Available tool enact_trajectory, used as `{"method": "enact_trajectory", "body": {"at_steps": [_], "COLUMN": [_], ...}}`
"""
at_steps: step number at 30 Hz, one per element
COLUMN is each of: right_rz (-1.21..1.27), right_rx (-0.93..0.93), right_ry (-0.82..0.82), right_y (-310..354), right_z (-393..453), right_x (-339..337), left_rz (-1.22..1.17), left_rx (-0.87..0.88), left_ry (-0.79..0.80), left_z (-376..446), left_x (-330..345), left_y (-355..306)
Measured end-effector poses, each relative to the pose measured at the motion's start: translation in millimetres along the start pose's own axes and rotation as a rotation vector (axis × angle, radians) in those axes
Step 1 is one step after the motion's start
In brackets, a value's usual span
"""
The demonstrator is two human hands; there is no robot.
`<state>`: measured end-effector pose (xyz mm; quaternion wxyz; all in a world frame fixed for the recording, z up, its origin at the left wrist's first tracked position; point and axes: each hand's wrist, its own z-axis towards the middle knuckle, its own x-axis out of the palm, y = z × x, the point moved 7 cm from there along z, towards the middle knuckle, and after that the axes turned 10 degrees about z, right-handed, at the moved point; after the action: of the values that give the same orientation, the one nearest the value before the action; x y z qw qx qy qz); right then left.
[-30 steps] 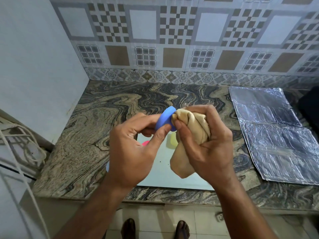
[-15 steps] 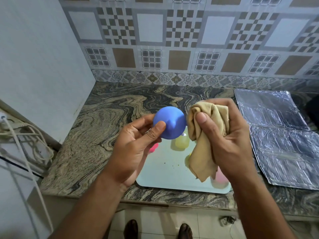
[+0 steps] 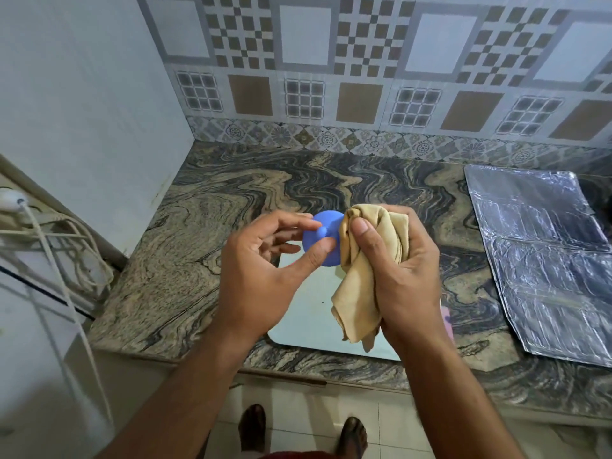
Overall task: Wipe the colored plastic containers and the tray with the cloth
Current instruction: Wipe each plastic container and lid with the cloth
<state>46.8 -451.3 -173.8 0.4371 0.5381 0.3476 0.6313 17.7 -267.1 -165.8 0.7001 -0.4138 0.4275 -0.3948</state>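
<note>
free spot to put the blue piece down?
Bare counter behind the tray, up to the tiled wall, and left of it. Crowded: foil sheet fills the right; hands hide much of the tray.

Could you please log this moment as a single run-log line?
left hand: holds blue container | right hand: grips cloth against it | tray: on counter below | step: wiping container

Blue plastic container, round with small knob facing camera, held in air above tray's far edge, touching cloth. Tan cloth, bunched, loose end hanging over tray. Pale tray, flat, at countertop's near edge. Pink container at tray's right edge, mostly hidden
</note>
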Motion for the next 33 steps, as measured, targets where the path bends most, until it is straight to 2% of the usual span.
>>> {"method": "enact_trajectory", "body": {"at_steps": [3,5,8,12,15,19,33], "right_rz": [-0.034,-0.083,-0.112,-0.156,-0.181,-0.177,-0.177], "right_rx": [0.035,0.036,0.068,0.113,0.141,0.165,0.181], "right_ry": [0.036,0.003,-0.033,-0.005,0.026,0.027,0.013], "right_y": [-6,-9,-19,-34,-44,-51,-57], "right_z": [-2,-1,-1,-11,-18,-21,-18], "right_x": [4,-1,-8,-10,-5,-4,-16], "left_rz": [-0.075,-0.043,0.089,0.305,0.458,0.529,0.668], "left_rx": [-0.062,-0.084,-0.149,-0.294,-0.354,-0.4,-0.36], "left_ry": [-0.046,-0.094,-0.14,-0.164,-0.153,-0.085,0.024], "left_z": [-3,-4,-11,-32,-47,-59,-54], "left_x": [-10,-24,-59,-99,-104,-92,-79], "left_y": [12,22,58,129,168,200,204]}}
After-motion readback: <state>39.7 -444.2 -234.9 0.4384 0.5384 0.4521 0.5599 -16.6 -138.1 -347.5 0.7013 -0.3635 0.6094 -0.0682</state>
